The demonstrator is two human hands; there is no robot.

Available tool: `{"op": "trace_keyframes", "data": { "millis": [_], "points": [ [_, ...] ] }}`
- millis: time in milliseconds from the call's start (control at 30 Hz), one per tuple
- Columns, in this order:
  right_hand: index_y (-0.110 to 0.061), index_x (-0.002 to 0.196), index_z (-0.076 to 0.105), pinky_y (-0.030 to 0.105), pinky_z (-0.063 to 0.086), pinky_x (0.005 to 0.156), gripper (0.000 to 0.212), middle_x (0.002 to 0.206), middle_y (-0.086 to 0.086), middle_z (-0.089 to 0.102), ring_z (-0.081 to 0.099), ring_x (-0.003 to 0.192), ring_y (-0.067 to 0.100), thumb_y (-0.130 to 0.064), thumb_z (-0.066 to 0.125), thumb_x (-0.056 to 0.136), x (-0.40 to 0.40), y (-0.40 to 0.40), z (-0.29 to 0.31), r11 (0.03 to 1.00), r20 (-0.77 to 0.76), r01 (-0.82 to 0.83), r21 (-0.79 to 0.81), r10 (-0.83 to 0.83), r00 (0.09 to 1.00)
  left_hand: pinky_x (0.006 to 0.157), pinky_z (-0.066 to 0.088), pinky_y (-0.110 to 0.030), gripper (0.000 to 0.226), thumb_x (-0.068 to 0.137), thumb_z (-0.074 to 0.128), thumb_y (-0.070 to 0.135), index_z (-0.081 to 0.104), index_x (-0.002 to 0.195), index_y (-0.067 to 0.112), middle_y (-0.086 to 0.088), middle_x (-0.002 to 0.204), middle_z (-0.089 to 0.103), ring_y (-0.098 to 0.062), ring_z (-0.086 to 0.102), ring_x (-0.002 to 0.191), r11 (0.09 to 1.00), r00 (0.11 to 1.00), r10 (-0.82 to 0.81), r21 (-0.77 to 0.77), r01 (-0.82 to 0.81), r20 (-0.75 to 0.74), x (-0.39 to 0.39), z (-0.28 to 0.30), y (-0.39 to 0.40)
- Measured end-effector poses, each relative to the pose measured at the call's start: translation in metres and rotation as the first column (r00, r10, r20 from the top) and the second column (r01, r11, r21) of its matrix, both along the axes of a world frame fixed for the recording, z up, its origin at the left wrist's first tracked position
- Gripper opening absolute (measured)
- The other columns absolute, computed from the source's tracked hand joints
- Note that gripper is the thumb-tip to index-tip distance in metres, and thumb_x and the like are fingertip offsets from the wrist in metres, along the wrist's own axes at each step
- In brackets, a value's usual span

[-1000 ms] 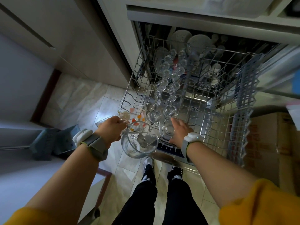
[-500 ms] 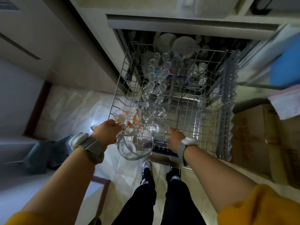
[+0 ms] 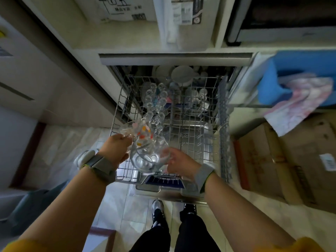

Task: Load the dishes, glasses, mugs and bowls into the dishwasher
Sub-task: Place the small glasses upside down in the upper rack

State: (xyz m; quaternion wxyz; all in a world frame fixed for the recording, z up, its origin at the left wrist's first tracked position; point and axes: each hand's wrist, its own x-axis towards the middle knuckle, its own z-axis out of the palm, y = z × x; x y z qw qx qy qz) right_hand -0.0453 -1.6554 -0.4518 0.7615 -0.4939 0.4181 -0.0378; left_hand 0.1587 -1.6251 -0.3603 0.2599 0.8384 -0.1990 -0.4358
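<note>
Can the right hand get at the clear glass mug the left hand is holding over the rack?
Probably yes: the right hand is already at the clear mug's rim, nothing between them, while the left hand grips both mugs.

A wire rack is pulled out at frame centre. Clear glasses stand in a row down its left half; white bowls sit at its far end, upper centre. Tiled floor lies beneath.
</note>
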Motion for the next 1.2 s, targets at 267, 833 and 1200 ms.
{"op": "trace_keyframes", "data": {
  "millis": [267, 833, 1200],
  "points": [
    [-0.024, 0.142, 0.041, 0.052, 0.045, 0.101, 0.072, 0.133, 0.003, 0.053, 0.055, 0.113, 0.027, -0.026, 0.075, 0.078, -0.032, -0.019, 0.054, 0.911, 0.294, 0.245, 0.333, -0.347, 0.891, 0.049, 0.037, -0.029, 0.017, 0.094, 0.054, 0.007, 0.053, 0.077, 0.007, -0.009, 0.063, 0.044, -0.017, 0.041, 0.049, 0.997, 0.994, 0.069, -0.028, -0.071, -0.089, -0.051, 0.007, -0.032],
    [-0.023, 0.135, 0.048, 0.055, 0.049, 0.096, 0.066, 0.136, 0.013, 0.053, 0.056, 0.119, 0.038, -0.045, 0.073, 0.078, -0.049, -0.055, 0.072, 0.954, 0.331, 0.186, 0.235, -0.258, 0.908, 0.051, 0.041, -0.027, 0.014, 0.098, 0.047, 0.011, 0.060, 0.098, 0.005, -0.010, 0.075, 0.051, -0.018, 0.046, 0.057, 0.987, 0.989, 0.052, -0.142, -0.071, -0.136, -0.061, 0.022, -0.052],
    [-0.010, 0.122, 0.048, 0.045, 0.050, 0.089, 0.069, 0.118, 0.014, 0.060, 0.060, 0.108, 0.034, -0.005, 0.083, 0.062, 0.027, -0.053, 0.073, 0.827, 0.446, 0.531, 0.185, -0.552, 0.705, 0.057, 0.040, -0.026, 0.012, 0.092, 0.055, 0.017, 0.056, 0.083, 0.009, -0.001, 0.070, 0.048, -0.010, 0.041, 0.057, 0.944, 0.831, 0.150, -0.173, -0.282, -0.535, -0.013, 0.013, -0.074]
  ]
}}
